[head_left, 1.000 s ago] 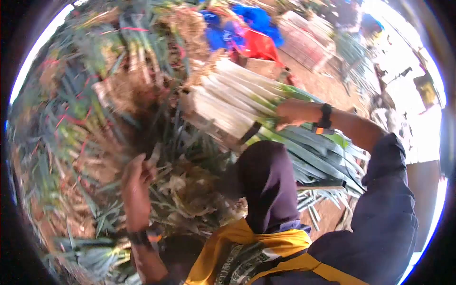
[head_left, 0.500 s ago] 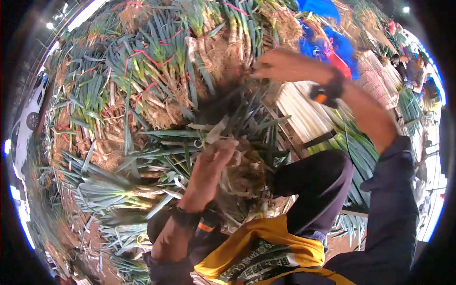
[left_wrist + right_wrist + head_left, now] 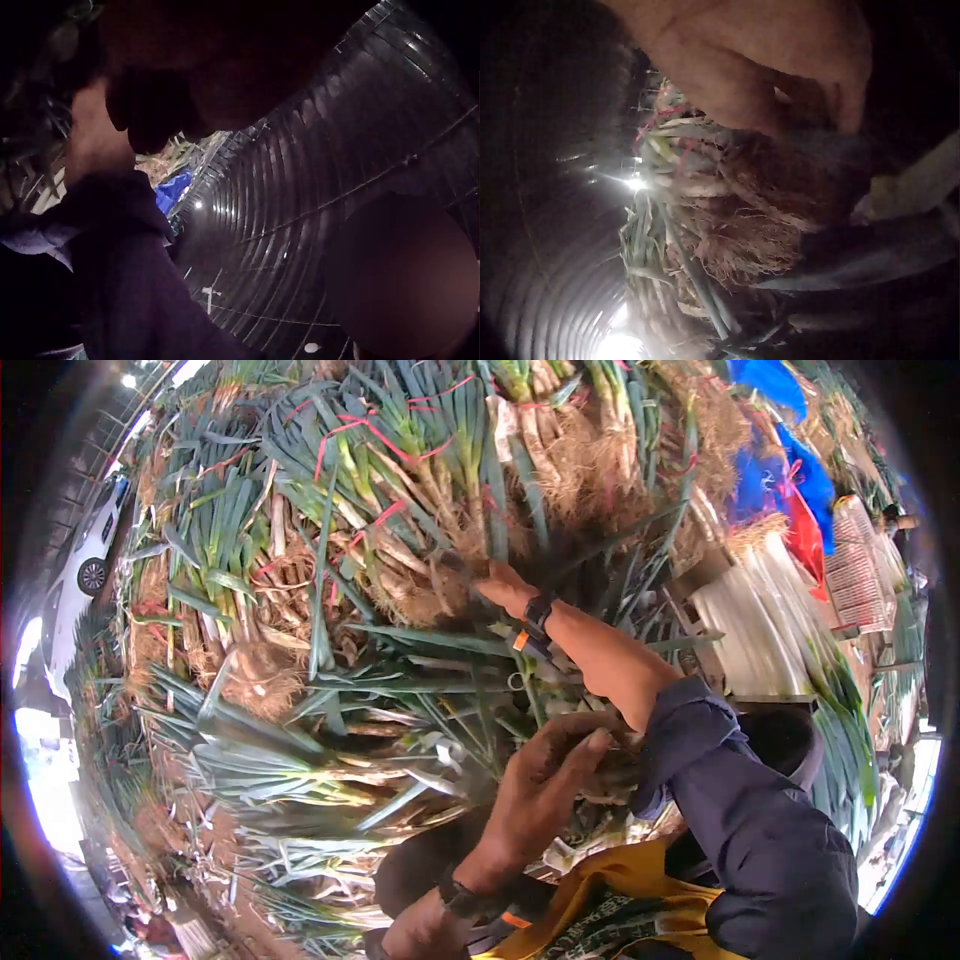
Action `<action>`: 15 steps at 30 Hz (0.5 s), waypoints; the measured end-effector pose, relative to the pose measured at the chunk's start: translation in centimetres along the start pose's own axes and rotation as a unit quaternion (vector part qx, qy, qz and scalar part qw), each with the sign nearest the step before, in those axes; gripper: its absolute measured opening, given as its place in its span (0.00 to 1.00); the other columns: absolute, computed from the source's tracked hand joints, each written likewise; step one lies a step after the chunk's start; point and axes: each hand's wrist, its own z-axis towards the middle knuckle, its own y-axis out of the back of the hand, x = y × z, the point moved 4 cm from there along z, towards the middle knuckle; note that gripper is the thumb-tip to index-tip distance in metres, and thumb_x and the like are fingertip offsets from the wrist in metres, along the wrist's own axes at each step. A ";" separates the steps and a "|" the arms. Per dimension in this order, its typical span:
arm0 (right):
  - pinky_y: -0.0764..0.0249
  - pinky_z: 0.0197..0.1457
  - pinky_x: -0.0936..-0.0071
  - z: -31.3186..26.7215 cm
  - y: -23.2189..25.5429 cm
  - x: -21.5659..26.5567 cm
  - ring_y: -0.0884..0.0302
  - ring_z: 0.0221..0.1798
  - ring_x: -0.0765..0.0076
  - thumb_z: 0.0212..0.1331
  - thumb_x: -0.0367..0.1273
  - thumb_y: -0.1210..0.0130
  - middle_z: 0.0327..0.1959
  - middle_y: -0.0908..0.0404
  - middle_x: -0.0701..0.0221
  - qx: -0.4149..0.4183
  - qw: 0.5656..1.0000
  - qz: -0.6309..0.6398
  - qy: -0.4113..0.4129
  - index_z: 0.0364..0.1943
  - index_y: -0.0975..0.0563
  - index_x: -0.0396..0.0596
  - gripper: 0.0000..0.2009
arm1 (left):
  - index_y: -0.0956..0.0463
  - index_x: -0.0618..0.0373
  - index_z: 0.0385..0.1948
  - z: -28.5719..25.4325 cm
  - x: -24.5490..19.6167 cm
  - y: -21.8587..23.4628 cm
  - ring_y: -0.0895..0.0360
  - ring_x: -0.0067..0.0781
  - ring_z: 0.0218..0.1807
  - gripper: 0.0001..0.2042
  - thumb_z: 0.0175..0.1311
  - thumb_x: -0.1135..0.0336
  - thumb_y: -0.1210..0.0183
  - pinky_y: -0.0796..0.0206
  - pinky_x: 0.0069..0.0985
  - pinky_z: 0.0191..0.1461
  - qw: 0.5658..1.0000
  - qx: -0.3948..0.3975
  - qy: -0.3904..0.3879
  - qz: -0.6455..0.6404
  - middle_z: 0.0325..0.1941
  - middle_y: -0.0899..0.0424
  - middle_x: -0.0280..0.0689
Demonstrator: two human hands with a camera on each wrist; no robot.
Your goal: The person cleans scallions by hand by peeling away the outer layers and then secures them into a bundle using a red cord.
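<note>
My right hand (image 3: 508, 592) reaches out over the pile, close to the shaggy roots of a leek bundle (image 3: 415, 585) bound with pink tape. In the right wrist view, its fingers bend loosely above brown leek roots (image 3: 742, 244), and nothing shows in their grip. Nearer my body, the left hand (image 3: 545, 780) hangs with fingers lightly curled and the thumb up, apart from the bundles. Loose leek leaves (image 3: 430, 640) lie beneath both hands. The left wrist view is dark and shows mostly my right sleeve (image 3: 127, 262) and forearm.
Trimmed white leeks (image 3: 760, 620) are stacked in a crate at the right. Behind them lie blue plastic (image 3: 805, 475) and a red bag (image 3: 805, 540). More tied leeks (image 3: 440, 430) are heaped across the far side. A white car (image 3: 95, 550) stands at far left.
My right hand has left the trimmed leeks in the crate and crossed leftward to the tied bundles. The left hand has come in toward my body. The head view has turned left.
</note>
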 end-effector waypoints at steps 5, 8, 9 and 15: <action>0.33 0.44 0.57 4.5 -2.7 -2.0 0.32 0.35 0.61 0.64 0.34 0.41 0.35 0.29 0.69 0.006 0.995 0.076 0.059 0.41 0.21 0.46 0.08 | 0.24 0.66 0.59 1.9 0.1 2.1 0.22 0.23 0.50 0.18 0.79 0.61 0.46 0.31 0.22 0.57 1.000 -0.007 0.029 0.004 0.47 0.16 0.34; 0.33 0.42 0.56 6.6 -0.5 -4.1 0.30 0.35 0.57 0.61 0.34 0.36 0.36 0.28 0.65 0.047 0.985 0.058 0.158 0.42 0.19 0.45 0.10 | 0.24 0.65 0.59 2.7 -0.8 3.1 0.24 0.22 0.51 0.18 0.79 0.60 0.45 0.33 0.22 0.58 0.998 -0.015 0.046 0.037 0.48 0.17 0.33; 0.32 0.42 0.56 6.6 0.3 -4.5 0.29 0.36 0.56 0.61 0.36 0.35 0.37 0.27 0.64 0.054 0.982 0.053 0.175 0.43 0.18 0.45 0.12 | 0.24 0.65 0.59 2.6 -1.0 3.4 0.24 0.21 0.52 0.18 0.79 0.60 0.45 0.33 0.22 0.59 0.997 -0.021 0.054 0.048 0.49 0.17 0.33; 0.25 0.51 0.63 -2.5 6.1 -2.9 0.23 0.43 0.72 0.66 0.42 0.35 0.46 0.19 0.71 0.104 0.961 0.144 0.210 0.62 0.25 0.43 0.26 | 0.23 0.63 0.58 2.8 -1.1 3.8 0.25 0.21 0.54 0.17 0.79 0.60 0.45 0.36 0.22 0.62 0.999 -0.020 0.000 0.046 0.52 0.17 0.33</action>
